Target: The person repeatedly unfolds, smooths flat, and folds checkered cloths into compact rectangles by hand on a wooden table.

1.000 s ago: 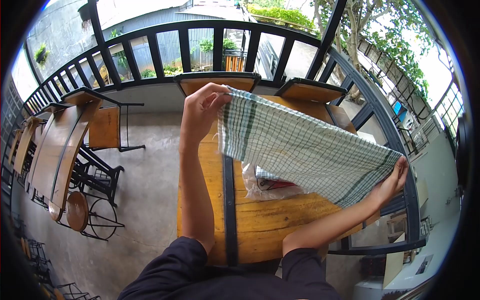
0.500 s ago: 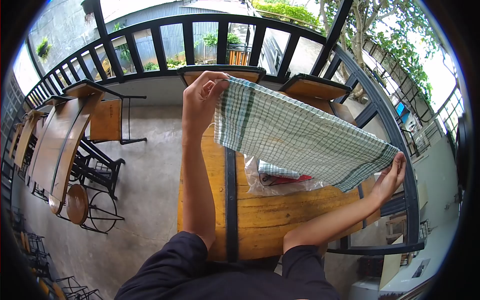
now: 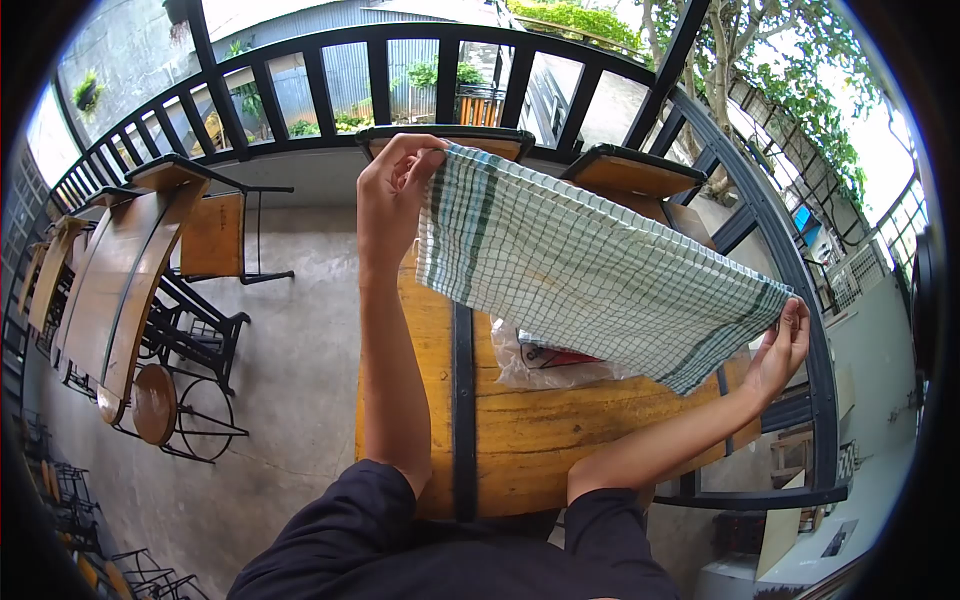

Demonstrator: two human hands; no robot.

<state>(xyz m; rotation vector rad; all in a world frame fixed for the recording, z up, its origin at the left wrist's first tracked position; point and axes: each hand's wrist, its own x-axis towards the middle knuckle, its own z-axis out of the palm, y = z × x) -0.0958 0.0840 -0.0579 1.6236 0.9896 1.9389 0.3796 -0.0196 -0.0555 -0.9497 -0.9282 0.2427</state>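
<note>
A green and white checked cloth (image 3: pixel 600 265) hangs stretched between my two hands, above the wooden table (image 3: pixel 540 440). My left hand (image 3: pixel 405 180) pinches its upper left corner. At the right, my right hand (image 3: pixel 782 350) grips the other end, lower than the left. Beneath the cloth lies a clear plastic bag (image 3: pixel 540 375) with a red and black item (image 3: pixel 560 355) showing, partly hidden by the cloth.
Chairs (image 3: pixel 640 172) stand at the table's far side, before a black railing (image 3: pixel 410 90). On the left are another wooden table (image 3: pixel 125 265), a chair (image 3: pixel 212 235) and a round stool (image 3: pixel 153 405) on the concrete floor.
The cloth's left end and my left hand have moved slightly up and left. My right hand has shifted slightly left. Both keep their hold, and the cloth covers part of the bag's contents.
</note>
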